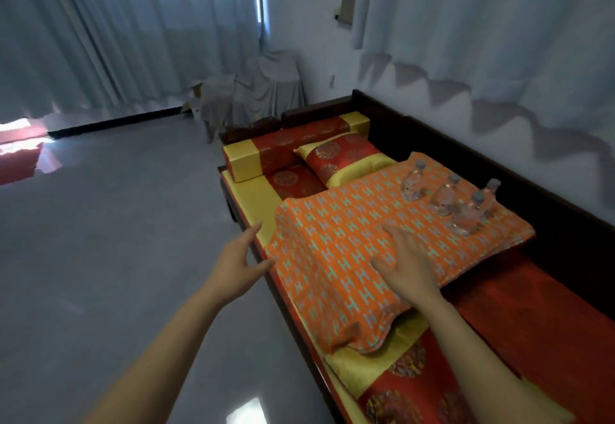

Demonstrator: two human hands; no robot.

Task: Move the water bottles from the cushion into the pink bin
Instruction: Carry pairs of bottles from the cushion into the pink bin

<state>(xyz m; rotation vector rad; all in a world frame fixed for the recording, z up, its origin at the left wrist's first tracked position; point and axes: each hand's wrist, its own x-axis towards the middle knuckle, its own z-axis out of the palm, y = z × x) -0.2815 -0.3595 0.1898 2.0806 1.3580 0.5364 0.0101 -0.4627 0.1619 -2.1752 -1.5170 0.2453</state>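
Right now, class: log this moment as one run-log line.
phase: reaching | left hand: open, empty | right hand: open, flat on orange cushion | four water bottles: upright on cushion | pink bin: unseen

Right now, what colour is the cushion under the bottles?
Orange with teal H shapes, seen from the head view.

Home sitting room: cushioned wooden daybed (549,224), long curtains (116,34).

Dark wooden daybed (549,224), red-gold pillow (346,157), bolster (293,147), pale curtains (116,31), draped chair (266,91)
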